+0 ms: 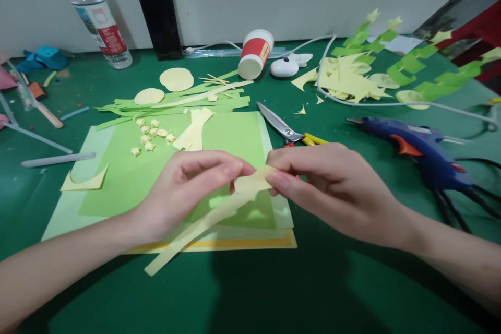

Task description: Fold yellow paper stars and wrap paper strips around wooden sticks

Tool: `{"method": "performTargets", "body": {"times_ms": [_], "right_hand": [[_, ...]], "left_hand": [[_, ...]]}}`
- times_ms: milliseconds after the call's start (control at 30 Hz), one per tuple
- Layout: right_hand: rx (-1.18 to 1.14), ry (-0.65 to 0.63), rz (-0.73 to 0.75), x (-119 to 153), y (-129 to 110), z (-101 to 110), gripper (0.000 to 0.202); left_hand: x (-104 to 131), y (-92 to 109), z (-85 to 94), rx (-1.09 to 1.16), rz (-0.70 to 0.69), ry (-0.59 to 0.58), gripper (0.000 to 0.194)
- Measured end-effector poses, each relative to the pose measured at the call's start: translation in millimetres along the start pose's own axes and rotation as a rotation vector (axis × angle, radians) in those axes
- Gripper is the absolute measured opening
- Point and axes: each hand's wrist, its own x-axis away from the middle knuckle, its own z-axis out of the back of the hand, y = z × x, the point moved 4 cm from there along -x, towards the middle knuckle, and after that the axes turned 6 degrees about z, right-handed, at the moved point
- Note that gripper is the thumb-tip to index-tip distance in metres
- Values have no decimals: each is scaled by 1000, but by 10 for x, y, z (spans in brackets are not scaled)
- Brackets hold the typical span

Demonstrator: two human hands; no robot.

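Note:
A long pale yellow paper strip (pixel 211 217) is pinched between my two hands, its upper end folded over and its tail hanging down to the left. My left hand (pixel 195 185) is closed, thumb and forefinger at the left side of the fold. On the fold's right side, my right hand (pixel 324 188) pinches the strip between thumb and forefinger. Beneath my hands lie light green sheets (pixel 129 188) stacked over an orange one. Several small folded paper stars (pixel 146 138) and a few short yellow strips (pixel 194 130) rest on the top sheet.
Scissors (pixel 279 122) lie just beyond my right hand. A blue glue gun (pixel 422 151) sits at the right, near a white cable (pixel 391 104). Green paper strips (pixel 176 107), a tipped paper cup (pixel 256 55), a phone (pixel 156 10) and a bottle (pixel 104 26) are farther back.

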Motion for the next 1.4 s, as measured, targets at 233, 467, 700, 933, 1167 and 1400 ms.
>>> {"method": "performTargets", "body": {"times_ms": [233,467,700,933,1167,1400], "right_hand": [[-155,62,-49,6,3,-23,23],[-104,184,109,46,-4,-122,19],[-50,142,121,73,-6,-170,21],[-3,118,123,24,-26,-140,5],[29,219,39,32,-11,-125,10],[50,283,-101,3,-23,-62,12]], "left_hand": [[-38,-25,21,148,38,-144,14],[-66,-104,-20,225,65,-105,8],[-28,-81,-15,114,42,26,5],[11,-42,4,-17,46,121,5],[16,39,1,-157,-71,165,4],[15,22,4,-99,-74,187,5]]}}
